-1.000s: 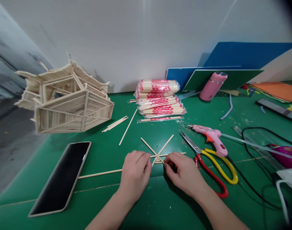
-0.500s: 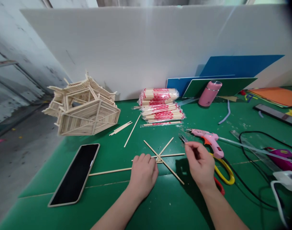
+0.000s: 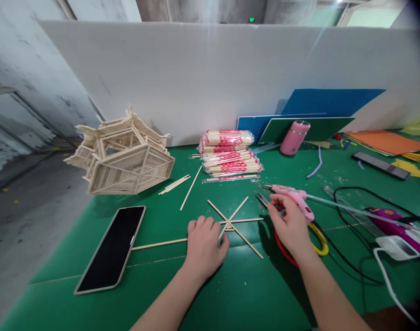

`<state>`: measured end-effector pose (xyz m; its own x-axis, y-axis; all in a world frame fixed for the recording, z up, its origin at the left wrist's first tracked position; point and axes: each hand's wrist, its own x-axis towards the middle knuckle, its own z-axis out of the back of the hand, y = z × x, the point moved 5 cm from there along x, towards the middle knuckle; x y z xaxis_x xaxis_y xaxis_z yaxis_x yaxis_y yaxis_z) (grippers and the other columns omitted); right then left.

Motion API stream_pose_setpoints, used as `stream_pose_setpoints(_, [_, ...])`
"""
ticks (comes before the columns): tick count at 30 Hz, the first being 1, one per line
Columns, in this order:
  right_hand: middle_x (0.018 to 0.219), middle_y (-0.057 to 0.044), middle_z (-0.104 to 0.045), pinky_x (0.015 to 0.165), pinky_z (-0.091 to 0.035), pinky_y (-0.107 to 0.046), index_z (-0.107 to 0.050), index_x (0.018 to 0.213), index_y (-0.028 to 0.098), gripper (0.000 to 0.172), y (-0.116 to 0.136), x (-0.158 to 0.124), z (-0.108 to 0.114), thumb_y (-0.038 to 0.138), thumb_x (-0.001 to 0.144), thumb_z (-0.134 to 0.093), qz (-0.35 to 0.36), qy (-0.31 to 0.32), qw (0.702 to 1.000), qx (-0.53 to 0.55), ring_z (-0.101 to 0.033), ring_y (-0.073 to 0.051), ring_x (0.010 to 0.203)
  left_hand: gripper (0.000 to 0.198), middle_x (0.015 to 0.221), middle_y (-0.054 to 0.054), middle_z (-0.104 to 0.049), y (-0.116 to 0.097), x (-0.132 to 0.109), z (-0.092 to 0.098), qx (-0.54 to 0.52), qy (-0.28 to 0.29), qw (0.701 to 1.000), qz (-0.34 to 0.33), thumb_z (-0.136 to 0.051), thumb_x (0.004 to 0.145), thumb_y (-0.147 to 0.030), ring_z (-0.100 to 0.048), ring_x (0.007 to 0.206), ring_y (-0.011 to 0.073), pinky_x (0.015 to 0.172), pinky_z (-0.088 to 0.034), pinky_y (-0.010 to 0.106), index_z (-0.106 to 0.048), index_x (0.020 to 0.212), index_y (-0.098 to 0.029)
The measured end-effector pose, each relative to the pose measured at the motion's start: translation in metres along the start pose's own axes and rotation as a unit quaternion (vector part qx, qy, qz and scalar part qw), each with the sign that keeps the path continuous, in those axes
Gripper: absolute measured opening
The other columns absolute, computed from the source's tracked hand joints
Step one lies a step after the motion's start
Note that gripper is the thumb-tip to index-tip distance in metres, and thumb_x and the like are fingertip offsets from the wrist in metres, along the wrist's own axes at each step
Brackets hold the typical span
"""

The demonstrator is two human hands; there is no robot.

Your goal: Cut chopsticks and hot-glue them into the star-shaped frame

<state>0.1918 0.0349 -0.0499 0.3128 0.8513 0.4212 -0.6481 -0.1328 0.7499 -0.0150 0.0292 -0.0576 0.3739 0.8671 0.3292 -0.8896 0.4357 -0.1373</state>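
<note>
My left hand lies knuckles-up on the green mat, its curled fingers pressing on the near ends of the crossed wooden sticks, which fan out in a star. A long single stick runs left from under that hand. My right hand is over at the right, with fingers and thumb curled round the grip of the pink glue gun. The gun lies on the mat with its nozzle pointing left. Scissors with red and yellow handles lie partly under that hand.
A black phone lies at the left front. Behind it stands a stick-built model, beside loose sticks and wrapped chopstick packs. A pink bottle, clear ruler, purple device and black cables crowd the right.
My right hand left the crossed sticks, moved right and up, and closed on the glue gun's grip. My left hand stayed on the sticks. The camera tilted upward.
</note>
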Motion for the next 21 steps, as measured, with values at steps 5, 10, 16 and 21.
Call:
stream_pose_setpoints(5, [0.091,-0.007,-0.057,0.076,-0.040,-0.041,-0.057,0.093,0.020,0.023,-0.019,-0.023,0.021,0.025,0.071,-0.050,0.009,0.087,0.989,-0.115,-0.052,-0.025,0.087,0.015,0.069,0.004,-0.052,0.001,-0.002,0.001,0.006,0.005,1.000,0.012,-0.047,0.075,-0.024,-0.045,0.075,0.0205,0.066,-0.030,0.035,-0.052,0.062,-0.018])
stream_pose_setpoints(10, [0.096,-0.008,-0.055,0.082,-0.040,-0.042,-0.055,0.094,0.020,0.022,-0.038,-0.049,0.036,0.028,0.074,-0.048,0.025,0.120,0.976,-0.181,-0.050,-0.025,0.094,0.018,0.069,0.004,-0.052,0.007,0.002,0.003,-0.005,-0.004,1.000,0.022,-0.043,0.077,-0.022,-0.045,0.075,0.0197,0.070,-0.031,0.036,-0.052,0.062,-0.018])
stream_pose_setpoints(16, [0.095,-0.007,-0.056,0.076,-0.045,-0.033,-0.055,0.093,0.021,0.026,-0.050,-0.021,0.056,0.039,0.079,-0.042,0.014,0.044,0.973,-0.228,-0.055,-0.020,0.088,0.020,0.066,0.003,-0.052,0.010,0.005,0.002,-0.045,-0.003,0.999,0.019,-0.044,0.078,-0.026,-0.046,0.073,0.0193,0.068,-0.032,0.035,-0.053,0.062,-0.018])
stream_pose_setpoints(21, [0.086,-0.009,-0.058,0.054,-0.045,-0.031,-0.053,0.100,0.017,0.041,-0.077,0.014,0.054,0.046,0.071,-0.050,-0.043,0.058,0.945,-0.320,-0.059,-0.023,0.073,0.021,0.066,0.003,-0.052,0.013,0.004,0.000,-0.067,-0.005,0.997,0.026,-0.045,0.079,-0.026,-0.046,0.073,0.0193,0.068,-0.032,0.035,-0.054,0.062,-0.018])
